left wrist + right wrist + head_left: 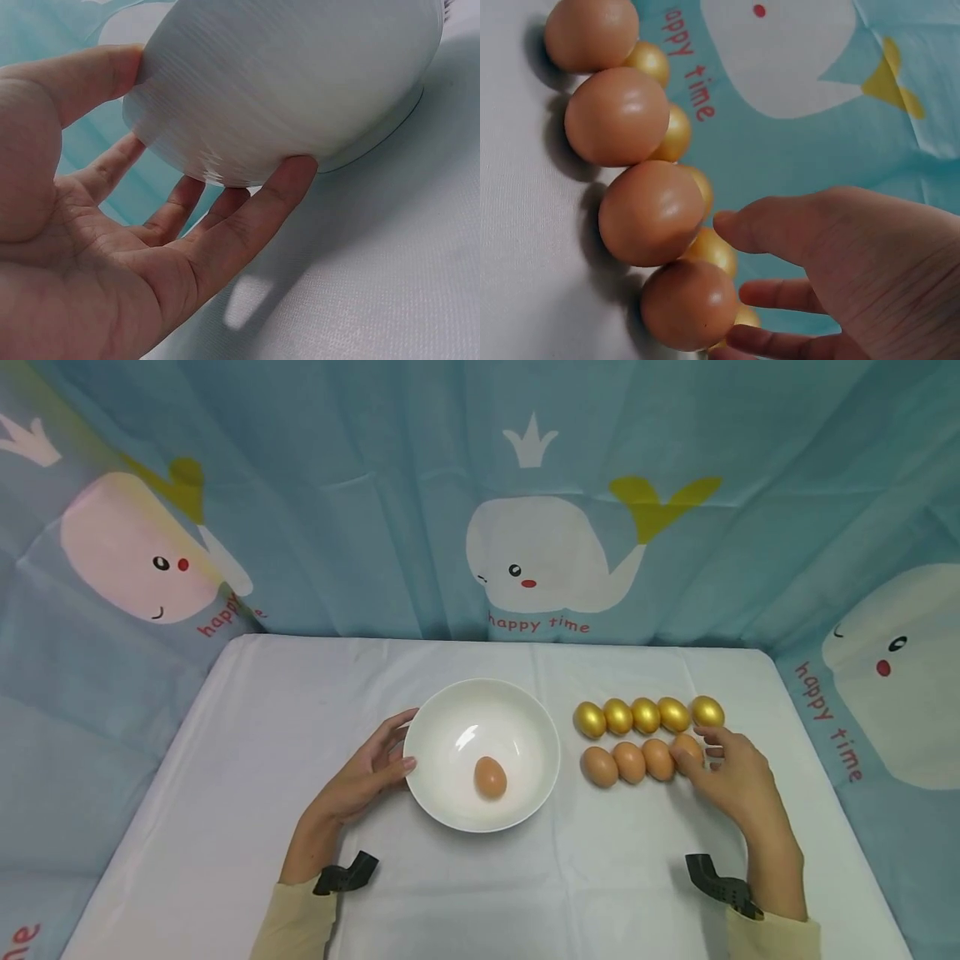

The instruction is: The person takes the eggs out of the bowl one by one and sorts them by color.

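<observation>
A white bowl (517, 718) stands on the table with one brown egg (491, 777) inside. My left hand (377, 762) holds its left side, thumb at the rim and fingers spread against the outer wall, as the left wrist view shows on the bowl (292, 82). To the right lies a row of several brown eggs (630, 762). My right hand (731, 770) is at the rightmost brown egg (689, 305), thumb and fingers parted around it. In the right wrist view the thumb is apart from that egg, while fingertips are right at its side.
Just behind the brown eggs runs a row of several golden eggs (646, 716). White cloth (465, 893) covers the table. A blue curtain (360, 552) with whale prints hangs along the back and both sides.
</observation>
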Motion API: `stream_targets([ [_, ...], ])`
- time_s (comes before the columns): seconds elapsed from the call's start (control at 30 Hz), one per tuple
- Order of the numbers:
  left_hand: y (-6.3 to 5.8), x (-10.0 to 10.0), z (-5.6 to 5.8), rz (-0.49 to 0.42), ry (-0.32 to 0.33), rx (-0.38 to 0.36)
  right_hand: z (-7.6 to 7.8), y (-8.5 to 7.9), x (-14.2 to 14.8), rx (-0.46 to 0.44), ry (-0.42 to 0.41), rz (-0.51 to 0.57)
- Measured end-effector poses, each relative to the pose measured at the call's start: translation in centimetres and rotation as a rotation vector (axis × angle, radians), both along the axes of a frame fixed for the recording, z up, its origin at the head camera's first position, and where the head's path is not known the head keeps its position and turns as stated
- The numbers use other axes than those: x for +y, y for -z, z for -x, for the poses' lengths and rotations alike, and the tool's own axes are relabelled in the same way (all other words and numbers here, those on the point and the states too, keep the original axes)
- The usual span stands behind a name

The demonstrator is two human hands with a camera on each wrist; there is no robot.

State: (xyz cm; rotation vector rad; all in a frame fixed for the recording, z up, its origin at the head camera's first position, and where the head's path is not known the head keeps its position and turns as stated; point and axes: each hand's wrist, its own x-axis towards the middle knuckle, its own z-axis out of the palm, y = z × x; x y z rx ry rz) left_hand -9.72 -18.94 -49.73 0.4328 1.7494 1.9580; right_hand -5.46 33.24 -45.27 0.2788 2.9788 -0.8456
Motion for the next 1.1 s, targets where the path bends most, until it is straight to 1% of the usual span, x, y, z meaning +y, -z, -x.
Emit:
stream_targets([
  [0.1, 0.0, -0.1, -0.1, -0.003, -0.003, -0.004, 0.0, -0.2, -0.6, 0.044, 0.0, -0.02],
  [0.2, 0.0, 0.0, -0.2, 0.0, -0.007, -0.002, 0.1, -0.6, -1.2, 0.121, 0.01, -0.036],
  [0.33, -0.2, 0.3, 0.0, 0.003, -0.018, 0.004, 0.5, -1.7, -2.5, 0.224, 0.029, -0.045],
  [0.43, -0.3, 0.4, 0.0, -0.002, -0.02, 0.005, 0.7, -2.4, -3.8, 0.263, 0.016, -0.025],
  [0.57, -0.4, 0.4, 0.1, -0.008, -0.01, 0.003, 1.1, -2.8, -5.2, 0.305, -0.06, 0.0],
  [0.7, -0.5, 0.4, 0.1, -0.01, -0.008, -0.006, 1.7, -2.9, -6.3, 0.327, -0.15, 0.048],
  [0.77, -0.4, 0.3, 0.1, -0.01, -0.006, -0.007, 2.0, -3.0, -6.8, 0.327, -0.19, 0.073],
  [0.87, -0.3, 0.3, 0.1, -0.008, -0.003, -0.011, 2.5, -3.3, -7.7, 0.33, -0.256, 0.083],
  [1.0, 0.0, 0.2, 0.1, -0.003, -0.003, -0.014, 3.1, -4.1, -9.2, 0.307, -0.34, 0.077],
  [1.1, 0.2, 0.2, 0.2, 0.002, -0.007, -0.009, 3.6, -4.9, -10.2, 0.29, -0.381, 0.085],
])
